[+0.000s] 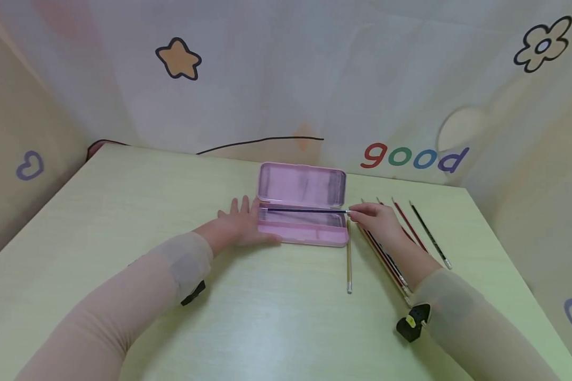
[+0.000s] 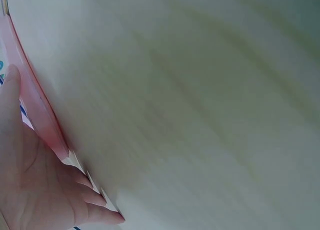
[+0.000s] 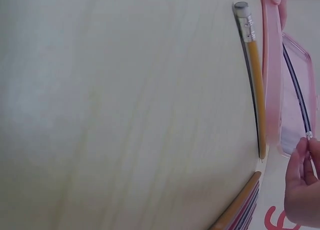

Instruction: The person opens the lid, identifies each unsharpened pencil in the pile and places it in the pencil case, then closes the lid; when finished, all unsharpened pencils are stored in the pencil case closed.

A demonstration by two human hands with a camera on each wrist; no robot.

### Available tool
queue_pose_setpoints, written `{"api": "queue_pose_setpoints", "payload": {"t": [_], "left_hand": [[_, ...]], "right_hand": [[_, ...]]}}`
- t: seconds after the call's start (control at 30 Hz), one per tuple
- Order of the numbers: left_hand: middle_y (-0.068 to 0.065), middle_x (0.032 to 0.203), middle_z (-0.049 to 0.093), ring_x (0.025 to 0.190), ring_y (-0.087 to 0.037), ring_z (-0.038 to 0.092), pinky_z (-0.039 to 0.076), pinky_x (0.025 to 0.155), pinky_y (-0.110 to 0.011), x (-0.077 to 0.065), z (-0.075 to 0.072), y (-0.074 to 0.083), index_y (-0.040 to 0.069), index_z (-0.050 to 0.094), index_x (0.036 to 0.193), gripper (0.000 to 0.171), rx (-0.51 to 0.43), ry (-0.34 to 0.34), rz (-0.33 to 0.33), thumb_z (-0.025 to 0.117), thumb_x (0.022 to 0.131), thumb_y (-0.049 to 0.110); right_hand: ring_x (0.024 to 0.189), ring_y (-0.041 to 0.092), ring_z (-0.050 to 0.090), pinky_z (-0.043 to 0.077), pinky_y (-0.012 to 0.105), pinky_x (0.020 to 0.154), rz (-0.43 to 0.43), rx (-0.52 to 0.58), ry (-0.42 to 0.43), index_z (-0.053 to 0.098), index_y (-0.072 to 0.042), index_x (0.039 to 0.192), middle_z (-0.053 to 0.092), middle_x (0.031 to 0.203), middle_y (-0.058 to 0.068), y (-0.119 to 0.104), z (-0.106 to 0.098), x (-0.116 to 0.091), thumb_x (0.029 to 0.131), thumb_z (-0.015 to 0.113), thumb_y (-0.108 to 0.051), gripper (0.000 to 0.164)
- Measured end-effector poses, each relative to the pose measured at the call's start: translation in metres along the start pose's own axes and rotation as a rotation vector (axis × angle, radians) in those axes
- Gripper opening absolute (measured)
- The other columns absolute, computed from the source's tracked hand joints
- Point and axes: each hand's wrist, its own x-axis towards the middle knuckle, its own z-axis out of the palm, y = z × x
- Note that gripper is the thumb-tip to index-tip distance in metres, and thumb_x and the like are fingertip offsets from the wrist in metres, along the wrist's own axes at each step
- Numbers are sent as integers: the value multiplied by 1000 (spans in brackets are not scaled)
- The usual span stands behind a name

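Observation:
A pink pencil case lies on the table with its lid raised at the back. My right hand pinches the eraser end of a dark pencil, which stretches level across the case; in the right wrist view the dark pencil shows fingertips at its metal end. Against the left end of the case rests my left hand, fingers spread and thumb along the front edge. In the left wrist view that hand touches the pink case wall.
A yellow pencil lies by the case's right front corner. Several pencils are bunched under my right forearm. Farther right lie a red pencil and a black pencil. A printed cloth hangs behind the table.

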Motion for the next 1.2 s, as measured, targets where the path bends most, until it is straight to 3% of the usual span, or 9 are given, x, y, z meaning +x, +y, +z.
{"api": "queue_pose_setpoints", "payload": {"t": [0.17,0.53,0.77,0.93,1.2], "left_hand": [[-23,153,-4,138,-44,-4,11,101,-68,2,-1,-2,7,-7,149,118,22,12,-4,42,72,82],[-23,153,-4,138,-44,-4,11,101,-68,2,-2,-4,6,-6,149,119,23,9,-11,42,72,82],[-22,153,-4,138,-44,-5,10,102,-67,2,0,-1,7,-6,149,118,19,4,-9,43,72,82],[-22,153,-4,138,-44,-5,10,102,-67,3,0,-1,7,-7,149,119,23,8,-15,43,72,82],[-22,153,-3,138,-43,-4,10,102,-67,7,6,-4,8,-6,149,120,17,13,-20,44,70,83]], "right_hand": [[97,16,57,49,22,79,-17,-37,13,61,0,118,58,119,14,0,5,6,93,58,-18,31],[95,27,62,47,32,77,-163,-308,79,66,0,105,67,102,16,-4,18,14,88,66,-15,23],[89,26,58,48,36,78,-168,-435,52,68,-2,101,66,99,14,-8,22,12,89,64,-12,17],[90,27,55,48,37,82,-161,-459,23,66,-1,101,64,100,15,-13,24,13,90,62,-10,15],[96,28,57,47,40,84,-181,-425,44,66,-1,106,64,104,16,-9,16,7,90,62,-11,20]]}}
